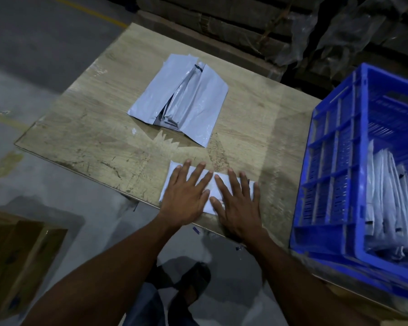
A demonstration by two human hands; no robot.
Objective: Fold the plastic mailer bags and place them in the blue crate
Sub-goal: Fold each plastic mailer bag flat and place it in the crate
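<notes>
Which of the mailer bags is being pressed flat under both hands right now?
The small folded mailer bag at the table's near edge, under the left hand and right hand; the loose pile lies untouched farther back.

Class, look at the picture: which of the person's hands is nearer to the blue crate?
Right. The right hand presses the folded mailer bag on the side toward the blue crate; the left hand lies beside it, farther from the crate.

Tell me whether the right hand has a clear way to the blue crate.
Probably yes: the right hand presses flat on the folded mailer, and only bare table lies between it and the blue crate.
</notes>
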